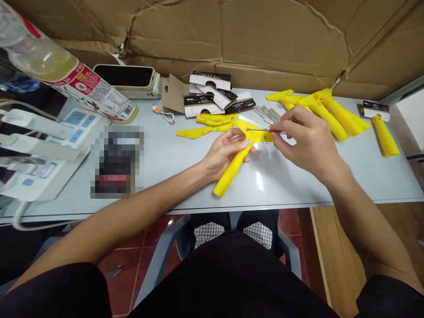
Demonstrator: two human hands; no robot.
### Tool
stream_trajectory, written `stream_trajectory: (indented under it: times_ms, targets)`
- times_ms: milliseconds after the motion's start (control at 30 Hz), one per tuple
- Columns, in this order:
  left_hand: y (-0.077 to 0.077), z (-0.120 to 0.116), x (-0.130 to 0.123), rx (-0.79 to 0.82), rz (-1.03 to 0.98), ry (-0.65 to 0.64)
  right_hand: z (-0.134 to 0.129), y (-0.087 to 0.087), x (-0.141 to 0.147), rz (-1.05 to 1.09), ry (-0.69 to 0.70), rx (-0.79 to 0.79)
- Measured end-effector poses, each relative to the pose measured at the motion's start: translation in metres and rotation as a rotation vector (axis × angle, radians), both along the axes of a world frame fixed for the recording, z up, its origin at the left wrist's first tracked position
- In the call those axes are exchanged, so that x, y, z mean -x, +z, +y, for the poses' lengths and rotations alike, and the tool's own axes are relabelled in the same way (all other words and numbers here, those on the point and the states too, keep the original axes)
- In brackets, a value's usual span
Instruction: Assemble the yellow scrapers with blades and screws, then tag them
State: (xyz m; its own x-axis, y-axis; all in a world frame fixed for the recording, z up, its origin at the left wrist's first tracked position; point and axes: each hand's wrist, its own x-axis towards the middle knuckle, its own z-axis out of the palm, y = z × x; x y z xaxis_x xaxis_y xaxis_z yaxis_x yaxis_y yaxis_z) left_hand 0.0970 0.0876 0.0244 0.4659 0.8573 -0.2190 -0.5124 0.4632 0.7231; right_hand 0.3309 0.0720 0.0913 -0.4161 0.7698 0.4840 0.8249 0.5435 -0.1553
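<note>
My left hand (222,152) is wrapped round a yellow plastic handle piece (232,170), its wide head towards the back and its grip slanting down to the front left. A metal blade (247,120) lies along the head's back edge. Between the fingertips of my right hand (276,132) is a thin metal rod tool (258,130), whose tip meets a screw on the yellow head. Small metal nuts or screws (267,142) lie on the table just behind the piece. Flat yellow parts (194,132) rest to the left, and metal blades (270,114) lie behind my right hand.
On the white table (179,176) stand a bottle (82,84), a power strip (62,163) and a phone on a white block (124,77). A blurred dark object (117,161) lies left. Card packages (210,95) and yellow handles (331,115) line the back, before cardboard (251,39).
</note>
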Motion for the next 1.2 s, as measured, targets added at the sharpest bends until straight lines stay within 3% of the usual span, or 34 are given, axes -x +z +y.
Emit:
stream_trajectory:
  times_ms: [300,533,767,933,1033,1200]
  targets:
    - [0.0,-0.001,-0.001,-0.009,0.022,0.014,-0.002,0.007,0.004,-0.015,0.007,-0.018]
    - [0.003,-0.003,-0.003,-0.016,0.057,0.031,-0.01,0.043,0.026,-0.044,0.095,0.093]
    - [0.004,0.0,-0.003,0.008,0.031,0.069,0.006,0.076,0.027,-0.415,0.17,0.133]
    - [0.004,0.0,-0.001,0.01,0.031,0.056,0.023,0.099,0.037,-0.259,0.132,0.107]
    - [0.004,0.0,0.0,0.014,0.041,0.043,0.025,0.093,0.041,-0.088,0.188,0.107]
    - [0.003,0.001,0.0,0.009,0.045,0.045,0.027,0.056,0.039,0.113,0.368,0.156]
